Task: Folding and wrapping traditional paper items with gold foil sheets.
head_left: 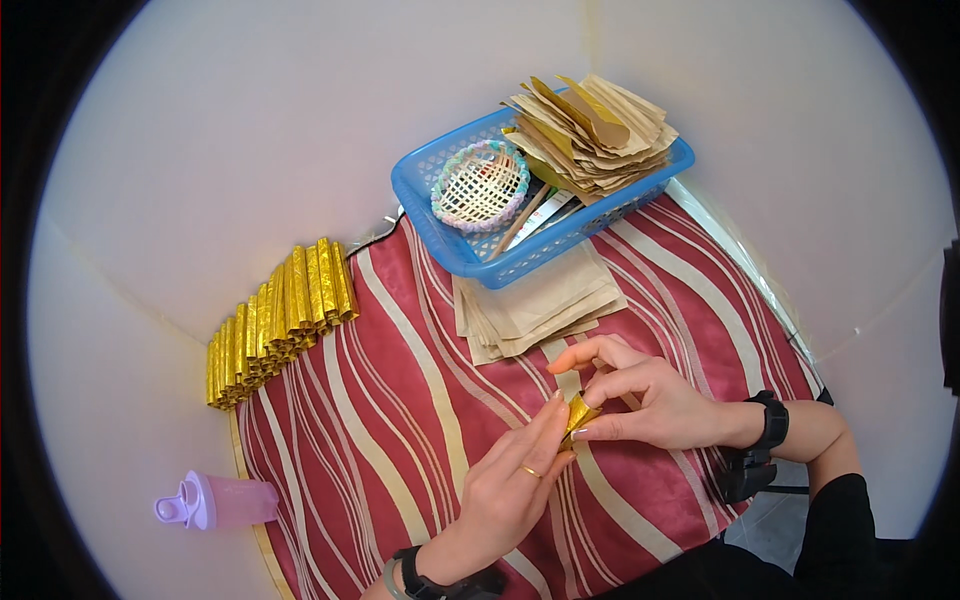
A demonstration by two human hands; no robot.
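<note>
Between my two hands is a small piece of gold foil paper (578, 414), partly folded or rolled. My left hand (510, 480) grips it from the left with fingers pressed together, a ring on one finger. My right hand (645, 398) pinches its right side between thumb and fingers. Much of the gold paper is hidden by the fingers. Just beyond my hands lies a stack of beige paper sheets (540, 300), its far part under the basket. At the left, a pile of gold paper rolls (285, 310) is lined up against the wall.
A blue plastic basket (480, 268) at the back holds a woven bowl (482, 187), a few long thin items and a thick stack of papers (600, 140). A purple bottle (230, 502) lies at the left edge. A striped red cloth (400, 420) covers the table; pale walls enclose it.
</note>
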